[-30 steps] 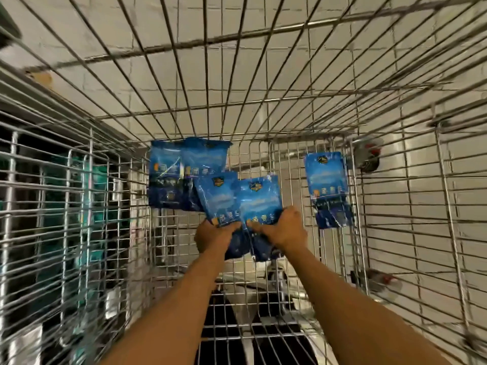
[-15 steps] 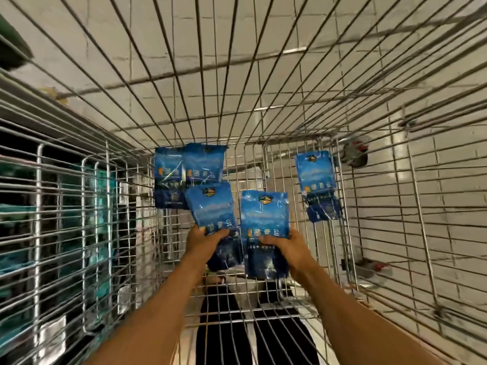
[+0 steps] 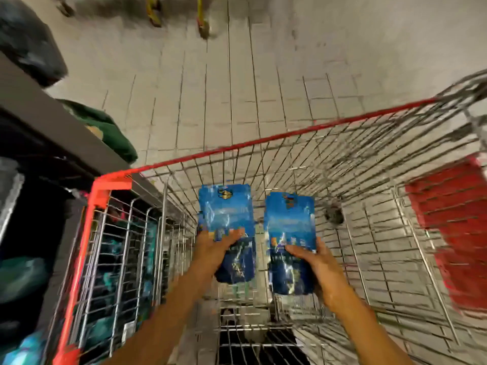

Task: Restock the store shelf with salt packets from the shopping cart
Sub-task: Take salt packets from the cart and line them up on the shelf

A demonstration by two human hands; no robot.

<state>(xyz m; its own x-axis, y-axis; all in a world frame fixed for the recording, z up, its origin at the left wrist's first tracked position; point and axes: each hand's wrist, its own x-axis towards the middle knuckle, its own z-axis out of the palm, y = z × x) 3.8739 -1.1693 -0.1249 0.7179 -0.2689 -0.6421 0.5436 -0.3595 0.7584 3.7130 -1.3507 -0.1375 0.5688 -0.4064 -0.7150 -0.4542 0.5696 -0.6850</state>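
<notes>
Both hands are now holding 1 blue salt packet each, raised higher than 0.5 s ago, when they were gripping them low against the cart's far wall. The left hand [image 3: 210,248] is pinching the left packet [image 3: 226,222] by its lower half, fingers [image 3: 229,234] wrapping across the front; the right hand [image 3: 313,262] is clamping the right packet [image 3: 290,233] likewise, thumb over the face. The 2 packets are standing upright, side by side, just apart, above the shopping cart [image 3: 263,142] with its red rim. The view is now showing the tiled floor [image 3: 263,75] and a store shelf [image 3: 47,122] at the left; the 3 packets seen earlier are no longer showing. Everything is blurring.
</notes>
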